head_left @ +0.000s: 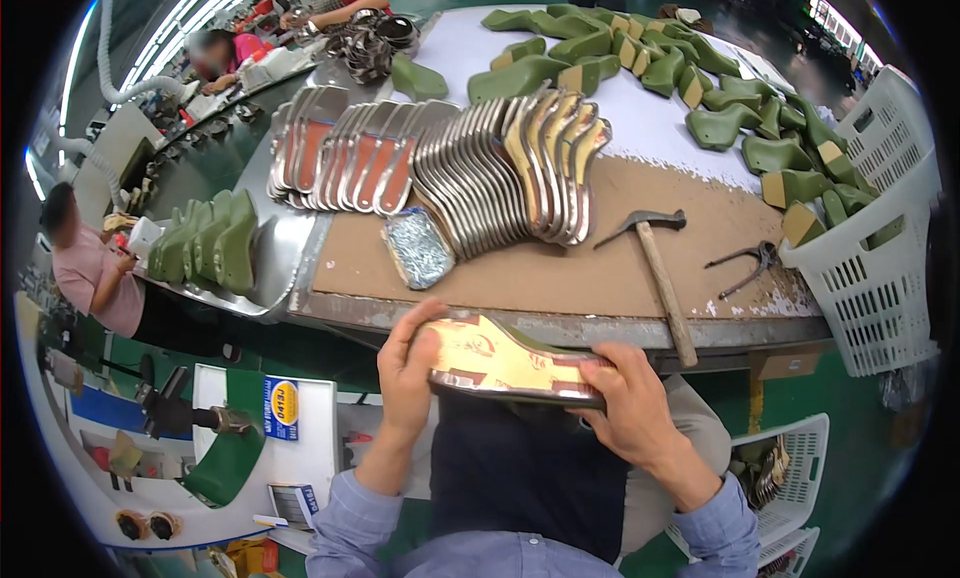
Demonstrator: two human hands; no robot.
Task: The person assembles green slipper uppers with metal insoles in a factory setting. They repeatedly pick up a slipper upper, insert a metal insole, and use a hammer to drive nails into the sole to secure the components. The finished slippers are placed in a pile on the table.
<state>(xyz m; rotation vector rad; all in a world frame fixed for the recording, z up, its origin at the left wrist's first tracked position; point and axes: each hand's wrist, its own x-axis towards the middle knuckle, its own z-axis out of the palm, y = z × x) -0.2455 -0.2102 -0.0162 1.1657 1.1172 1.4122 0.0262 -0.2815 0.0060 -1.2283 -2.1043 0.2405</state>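
Above my lap, at the table's front edge, I hold a green shoe last with an insole (508,360) against its sole. The insole's face is pale yellow with reddish-brown parts, and it is turned up toward me. My left hand (408,370) is closed round one end, and my right hand (634,402) grips the other end with its thumb on top. Beyond them on the table stands a long row of silver-edged insoles (470,173). A small open box of shiny tacks (418,248) leans at the row's near side.
A hammer (662,288) and pincers (742,268) lie on the brown board (620,203). Green lasts (720,126) are heaped at the back right beside white baskets (870,278). More lasts (205,243) stand on a metal tray at left. A machine (215,433) is at lower left; people work beyond.
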